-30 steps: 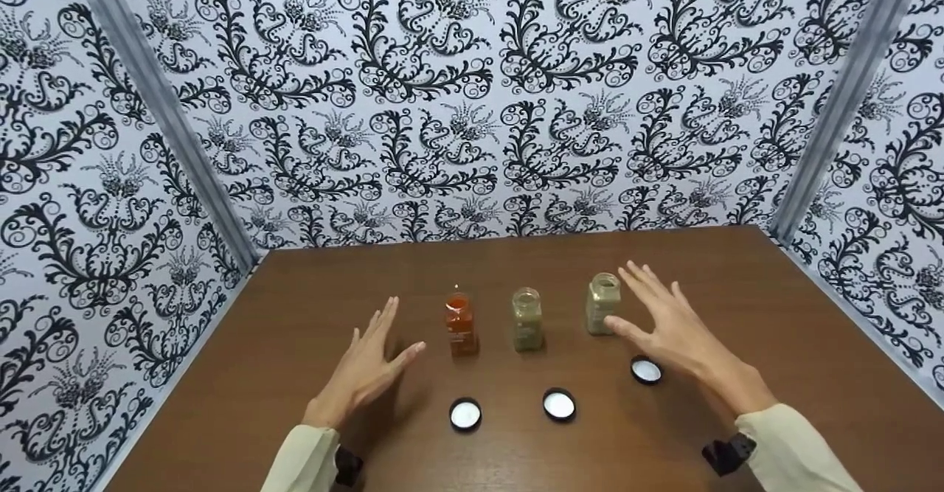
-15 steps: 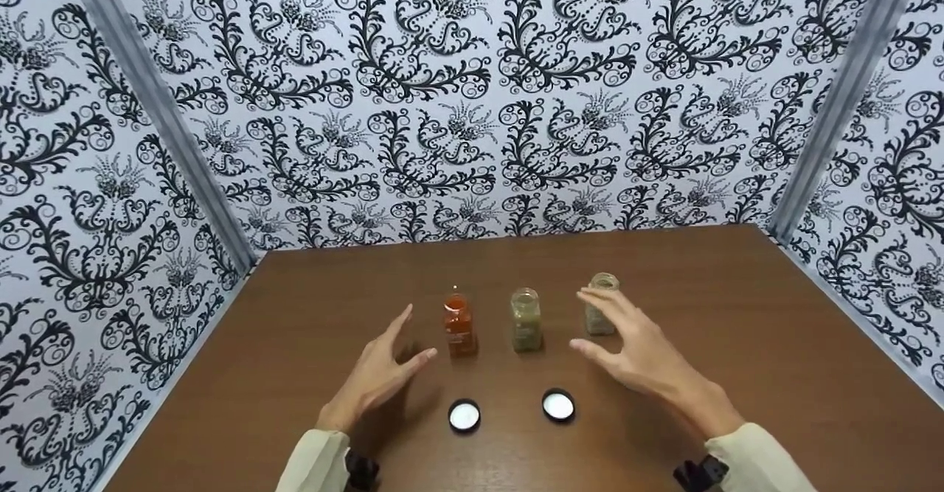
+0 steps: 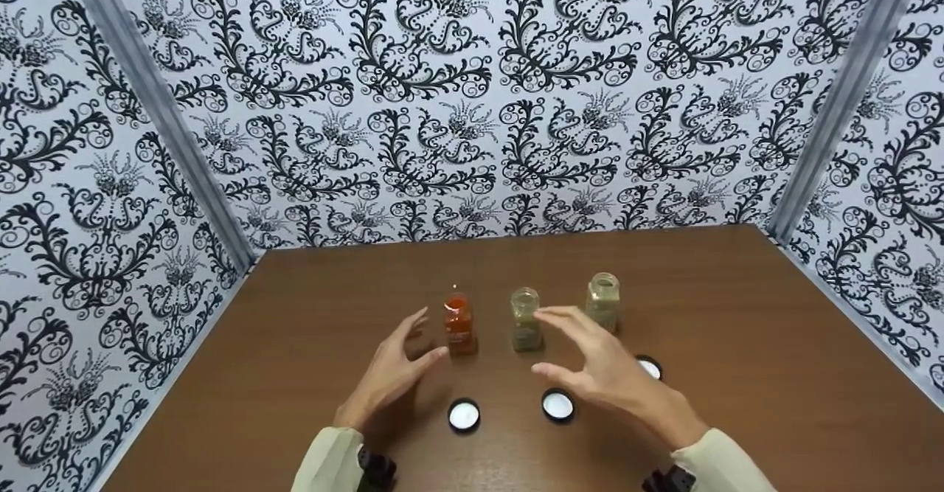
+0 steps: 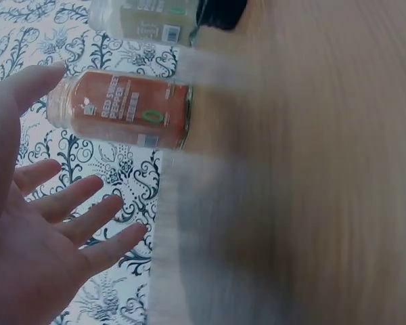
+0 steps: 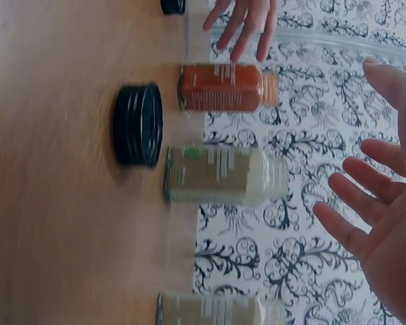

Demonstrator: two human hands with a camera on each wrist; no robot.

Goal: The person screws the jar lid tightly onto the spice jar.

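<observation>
My left hand (image 3: 394,370) hovers with parted fingers just left of a glass spice jar of red sweet pepper (image 3: 459,326), which stands without its lid. In the left wrist view that red pepper jar (image 4: 125,108) shows its label past my thumb. My right hand (image 3: 601,359) is spread in the air, its fingertips overlapping the right side of the middle jar of green-grey spice (image 3: 526,326) in the head view. Behind it stands another jar of pale green spice (image 3: 605,300), partly covered by the fingers. Neither hand holds anything.
Black lids with white insides lie upturned on the brown table (image 3: 332,285): a left lid (image 3: 464,416), a middle lid (image 3: 558,406) and a right lid (image 3: 649,366) half hidden by my right wrist. Patterned wall panels (image 3: 457,145) enclose the table's back and sides.
My right hand has moved left from the right-hand jar to beside the middle one. My left hand has shifted right, closer to the red jar. Jars and lids have stayed put.
</observation>
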